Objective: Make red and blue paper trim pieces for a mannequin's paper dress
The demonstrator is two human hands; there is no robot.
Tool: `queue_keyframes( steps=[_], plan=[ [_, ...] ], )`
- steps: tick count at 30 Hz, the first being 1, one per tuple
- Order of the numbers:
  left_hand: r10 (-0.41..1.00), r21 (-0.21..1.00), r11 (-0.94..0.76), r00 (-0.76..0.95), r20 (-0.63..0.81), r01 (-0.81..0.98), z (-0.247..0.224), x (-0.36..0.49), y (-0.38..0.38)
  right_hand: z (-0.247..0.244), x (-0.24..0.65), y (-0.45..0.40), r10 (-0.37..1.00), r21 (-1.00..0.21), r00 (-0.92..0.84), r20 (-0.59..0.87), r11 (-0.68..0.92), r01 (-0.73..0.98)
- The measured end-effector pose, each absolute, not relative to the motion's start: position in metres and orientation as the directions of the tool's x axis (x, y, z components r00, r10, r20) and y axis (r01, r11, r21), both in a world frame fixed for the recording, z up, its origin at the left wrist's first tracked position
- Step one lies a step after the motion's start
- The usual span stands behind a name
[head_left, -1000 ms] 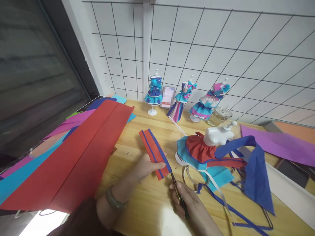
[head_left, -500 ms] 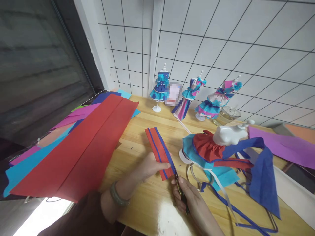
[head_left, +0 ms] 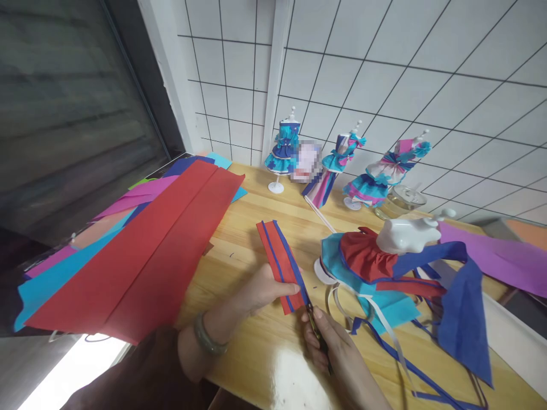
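Note:
My left hand point(head_left: 271, 290) pinches a red strip with blue stripes point(head_left: 276, 253), its thumb lying across the front near the lower end. In my right hand point(head_left: 327, 339) are dark scissors point(head_left: 318, 333), whose blades meet the strip's lower right edge at the blue stripe. Just right of my hands lies a white mannequin point(head_left: 408, 234) on its side, dressed in a red ruffle point(head_left: 363, 254) over a turquoise skirt point(head_left: 332, 253). A wide blue piece point(head_left: 464, 319) trails from it to the right.
Large red sheets point(head_left: 145, 250) cover other coloured sheets at the left. Three dressed mannequins point(head_left: 284, 148) stand at the back by a glass jar point(head_left: 401, 202). Thin blue and white ribbons point(head_left: 391, 330) curl at the right front, and a purple sheet point(head_left: 491, 256) lies far right.
The whole view has shifted slightly, so things appear a little further right. Both hands keep their hold, and the scissors remain at the strip's lower right edge.

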State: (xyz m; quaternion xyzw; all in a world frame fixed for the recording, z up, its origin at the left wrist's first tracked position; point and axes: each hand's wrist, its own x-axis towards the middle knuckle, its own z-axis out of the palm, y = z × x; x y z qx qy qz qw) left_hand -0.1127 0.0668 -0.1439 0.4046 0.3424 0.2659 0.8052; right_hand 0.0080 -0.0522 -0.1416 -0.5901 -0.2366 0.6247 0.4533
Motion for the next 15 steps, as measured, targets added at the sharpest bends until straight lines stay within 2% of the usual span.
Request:
queue_keyframes(
  steps=[15],
  plan=[
    [0.724,0.848,0.507,0.611,-0.32,-0.157,-0.1482,-0.1127,0.067,-0.1421,0.0058,-0.052,0.831,-0.826,0.146,-0.536,-0.481,-0.293]
  ],
)
